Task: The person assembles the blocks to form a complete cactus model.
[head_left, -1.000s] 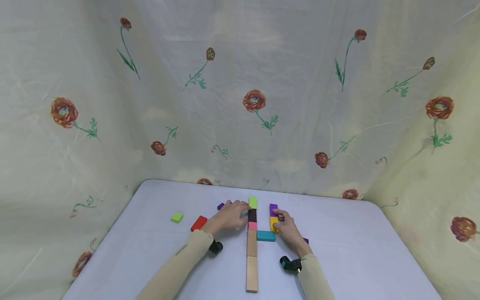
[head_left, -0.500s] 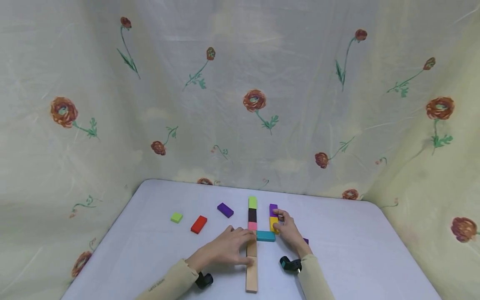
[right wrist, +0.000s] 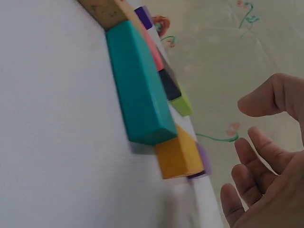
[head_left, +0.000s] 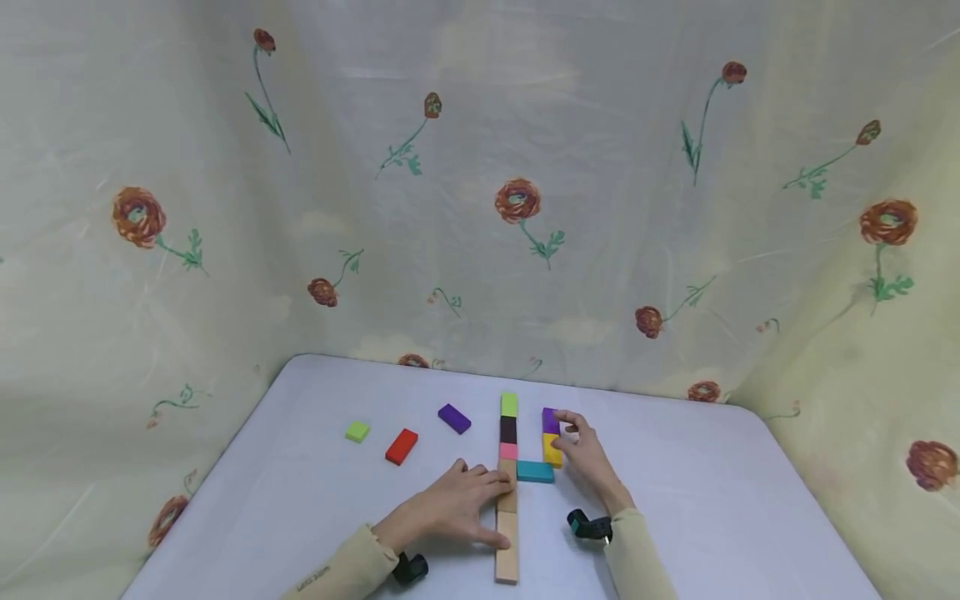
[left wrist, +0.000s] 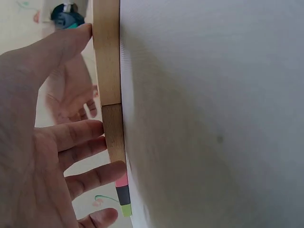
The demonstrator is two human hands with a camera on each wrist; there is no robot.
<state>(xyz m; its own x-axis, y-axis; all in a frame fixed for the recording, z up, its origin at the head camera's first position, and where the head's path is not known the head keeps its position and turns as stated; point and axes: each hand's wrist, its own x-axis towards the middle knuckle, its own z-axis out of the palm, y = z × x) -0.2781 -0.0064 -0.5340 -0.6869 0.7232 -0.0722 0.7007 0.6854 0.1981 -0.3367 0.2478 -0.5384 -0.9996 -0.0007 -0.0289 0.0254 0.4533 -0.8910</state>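
Note:
My left hand touches the two plain wooden blocks: its thumb is at the near wooden block, its extended fingers at the far wooden block. Beyond these, the same straight row continues with a pink block, a black block and a light green block. A teal block juts right from the row. Off its far end run a yellow block and a purple block. My right hand hovers just right of these, holding nothing, thumb and fingers spread apart in the right wrist view.
Left of the row lie a second purple block, a red block and a small light green block. All rest on a white-covered table. A flower-patterned curtain hangs around its back and sides.
My left hand has come back toward me from beside the black block to the wooden blocks. My right hand has moved slightly away from the yellow block, to the right.

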